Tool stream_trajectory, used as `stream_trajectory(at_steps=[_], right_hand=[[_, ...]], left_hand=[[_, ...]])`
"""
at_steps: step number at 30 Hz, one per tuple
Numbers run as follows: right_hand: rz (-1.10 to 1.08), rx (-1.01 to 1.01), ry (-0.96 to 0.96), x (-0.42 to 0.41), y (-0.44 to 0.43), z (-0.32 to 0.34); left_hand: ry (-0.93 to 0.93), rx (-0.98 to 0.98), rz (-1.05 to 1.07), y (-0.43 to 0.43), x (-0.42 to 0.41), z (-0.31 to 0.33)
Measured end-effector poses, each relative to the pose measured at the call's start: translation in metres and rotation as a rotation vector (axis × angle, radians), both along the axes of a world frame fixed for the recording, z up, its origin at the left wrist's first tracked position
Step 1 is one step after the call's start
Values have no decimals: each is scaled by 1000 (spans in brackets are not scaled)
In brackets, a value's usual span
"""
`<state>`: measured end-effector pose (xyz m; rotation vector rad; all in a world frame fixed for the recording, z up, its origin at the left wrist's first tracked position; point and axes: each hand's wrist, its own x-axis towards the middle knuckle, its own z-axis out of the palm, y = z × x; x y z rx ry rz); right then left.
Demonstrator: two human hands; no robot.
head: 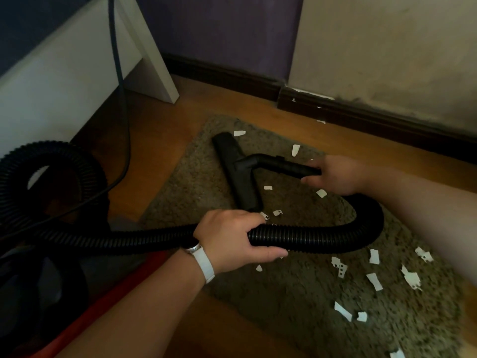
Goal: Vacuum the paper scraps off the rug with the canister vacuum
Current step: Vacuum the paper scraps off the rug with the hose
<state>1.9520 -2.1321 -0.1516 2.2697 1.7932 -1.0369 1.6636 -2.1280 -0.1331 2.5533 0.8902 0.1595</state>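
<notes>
A grey-brown shaggy rug (296, 293) lies on the wooden floor. White paper scraps (374, 280) are strewn over its right and near parts, with a few around the nozzle. The black floor nozzle (237, 174) rests flat on the rug's far left part. My right hand (338, 174) grips the black wand (284, 165) just behind the nozzle. My left hand (237, 236), with a white watch on the wrist, grips the black ribbed hose (322, 237), which curves from the wand round to the left.
The hose coils (38, 161) at the left above the dark and red canister body (38, 293). A black power cord (121, 86) hangs beside white furniture (64, 73). A dark skirting board (361, 117) lines the wall; a few scraps lie by it.
</notes>
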Motion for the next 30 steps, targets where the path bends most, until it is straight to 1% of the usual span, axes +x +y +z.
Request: stream_trajectory(at_steps=[4,6,10,15,19,26,30], right_hand=[[-90,44,-4,7,-1,2],[-105,69,-41,9,4,3],[-123,110,-93,7,25,4],[-111,121,-103,-2,56,3],[-43,145,-192,-15,82,2],[-48,98,-251,-10,89,0],[-79,80,-264,0,79,-1]], left_hand=[[6,-16,12,1,2,4],[1,-5,24,3,3,6],[7,-50,32,6,1,8],[31,-76,45,10,-4,8],[16,-63,63,13,-9,5],[42,-77,95,20,-9,1],[113,-135,117,26,-6,-2]])
